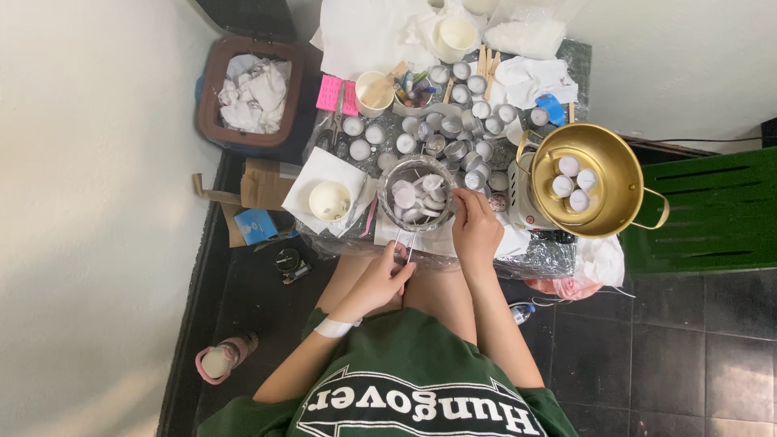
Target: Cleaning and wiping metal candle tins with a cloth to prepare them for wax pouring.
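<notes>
Pinching thin wick (410, 247); right hand (476, 231) beside glass bowl (418, 193).

1 small blue box (256, 226) lies on the floor at 9 o'clock of the table, beside torn brown cardboard (261, 184). 1 pink-capped bottle (223, 358) lies at 7 o'clock.

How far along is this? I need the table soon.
Done: wax discs fill the glass bowl, four more lie in the gold pot. In hand: the left hand pinches a thin wick, the right hand touches the bowl. Left: many metal cups beyond, some apparently empty.
</notes>
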